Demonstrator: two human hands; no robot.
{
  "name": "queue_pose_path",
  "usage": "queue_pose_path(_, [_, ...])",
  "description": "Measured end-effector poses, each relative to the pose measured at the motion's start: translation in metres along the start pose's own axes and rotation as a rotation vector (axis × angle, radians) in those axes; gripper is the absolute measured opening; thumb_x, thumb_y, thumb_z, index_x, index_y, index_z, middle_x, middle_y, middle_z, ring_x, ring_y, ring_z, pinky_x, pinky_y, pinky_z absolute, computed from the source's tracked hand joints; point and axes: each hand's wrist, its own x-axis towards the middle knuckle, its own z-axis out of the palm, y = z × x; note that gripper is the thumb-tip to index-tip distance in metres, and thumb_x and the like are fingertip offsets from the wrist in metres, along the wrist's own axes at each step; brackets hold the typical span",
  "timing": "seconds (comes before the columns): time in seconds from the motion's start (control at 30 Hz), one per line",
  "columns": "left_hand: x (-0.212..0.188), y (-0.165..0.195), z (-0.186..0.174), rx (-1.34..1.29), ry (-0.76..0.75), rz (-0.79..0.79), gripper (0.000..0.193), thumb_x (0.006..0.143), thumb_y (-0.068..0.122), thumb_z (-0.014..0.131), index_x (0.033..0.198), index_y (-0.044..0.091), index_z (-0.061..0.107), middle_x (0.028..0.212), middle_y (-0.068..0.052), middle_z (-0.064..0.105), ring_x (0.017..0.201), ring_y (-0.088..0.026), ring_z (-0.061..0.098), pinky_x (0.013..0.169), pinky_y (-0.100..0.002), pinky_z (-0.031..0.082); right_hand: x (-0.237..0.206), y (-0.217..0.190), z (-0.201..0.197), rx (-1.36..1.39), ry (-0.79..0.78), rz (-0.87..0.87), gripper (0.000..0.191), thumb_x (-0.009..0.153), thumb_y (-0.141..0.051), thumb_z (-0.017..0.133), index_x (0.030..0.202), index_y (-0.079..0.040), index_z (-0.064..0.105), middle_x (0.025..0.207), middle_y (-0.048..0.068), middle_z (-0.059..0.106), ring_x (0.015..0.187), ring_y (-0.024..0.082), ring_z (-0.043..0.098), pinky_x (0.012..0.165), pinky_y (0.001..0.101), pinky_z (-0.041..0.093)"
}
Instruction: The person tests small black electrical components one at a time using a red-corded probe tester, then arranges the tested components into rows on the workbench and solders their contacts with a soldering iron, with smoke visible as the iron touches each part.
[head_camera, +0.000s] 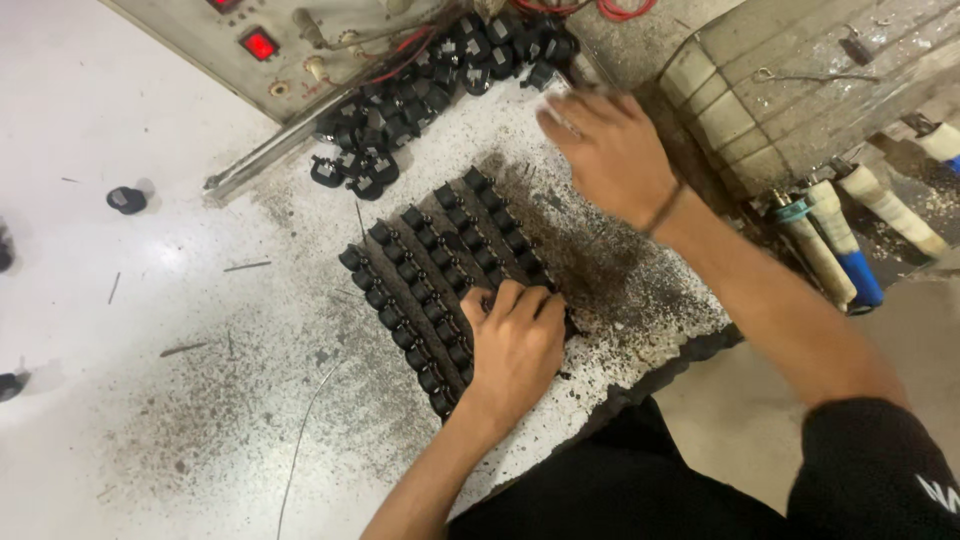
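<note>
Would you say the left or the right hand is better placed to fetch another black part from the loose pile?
Probably the right hand: it hovers open beside the loose pile, while the left hand rests on the rows of parts.

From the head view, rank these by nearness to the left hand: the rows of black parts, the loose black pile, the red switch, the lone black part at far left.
Left hand:
1. Rows of black parts: under the hand, touching.
2. Loose black pile: above, by the panel.
3. Red switch and lone black part: upper left and far left, too close to call.
</note>
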Motion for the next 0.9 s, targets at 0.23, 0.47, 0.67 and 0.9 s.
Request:
queue_pose_path(0.23, [-0.004,-0.001,-0.001,0.050,0.034,0.041,0.020,0.079,0.002,0.070,0.098,0.005,0.075,0.101,-0.004,0.071,0.100,-0.022,0.060,0.096,-0.052,0.035,0.001,0.044,0.053,-0.107,-0.037,-0.062,0.021,0.098,-0.013,0.078,0.117,-0.006,0.074,0.108,0.006,0.063,0.112,0.025,0.057,0.099,0.0435,0.045])
queue_pose_path(0.47, [-0.013,0.013,-0.009,-0.058,-0.036,0.034,0.007,0.084,0.012,0.075,0.089,0.010,0.070,0.098,-0.002,0.068,0.098,-0.022,0.060,0.094,-0.054,0.035,0.000,0.023,0.037,0.177,-0.029,0.180,0.022,0.095,-0.018,0.081,0.105,-0.002,0.070,0.104,0.013,0.064,0.095,0.034,0.067,0.073,0.0448,0.056])
queue_pose_path(0.67, [-0.015,0.017,0.001,-0.026,-0.037,-0.003,0.009,0.082,0.012,0.074,0.090,0.011,0.071,0.099,-0.003,0.069,0.097,-0.022,0.060,0.092,-0.052,0.035,-0.086,-0.029,-0.041,0.566,-0.341,0.342,0.025,0.084,-0.022,0.083,0.097,-0.002,0.073,0.093,0.014,0.072,0.075,0.027,0.070,0.066,0.0399,0.058])
queue_pose_path(0.9, [-0.017,0.016,-0.002,-0.068,-0.001,-0.030,0.008,0.084,0.011,0.073,0.092,0.011,0.073,0.101,0.000,0.071,0.097,-0.020,0.061,0.093,-0.051,0.033,-0.159,-0.107,-0.081,0.910,-0.147,0.329,0.017,0.081,-0.011,0.083,0.089,-0.002,0.072,0.095,0.012,0.075,0.076,0.021,0.077,0.061,0.0266,0.062])
